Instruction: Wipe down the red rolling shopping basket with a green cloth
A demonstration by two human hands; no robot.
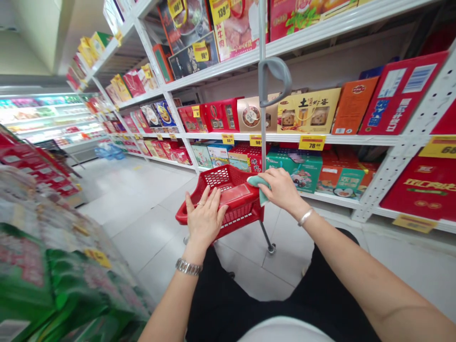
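Observation:
In front of my knees stands a small red shopping cart (pixel 228 173) with a perforated plastic basket, a tall metal pole and a grey looped handle (pixel 274 80). My left hand (pixel 204 213) lies with fingers spread on the near left rim of the basket. A green cloth (pixel 259 185) is bunched under the fingers of my right hand (pixel 281 187), which presses it against the right corner of the rim. A flat reddish panel (pixel 235 194) runs along the rim between the two hands.
White shelves (pixel 221 137) with boxed goods and yellow price tags rise beyond the cart. Green packages (pixel 71 285) are stacked close on my left, and red boxes (pixel 32 161) stand farther back. Pale floor tiles (pixel 142 213) run between them. A lit cooler (pixel 50 116) is at the far left.

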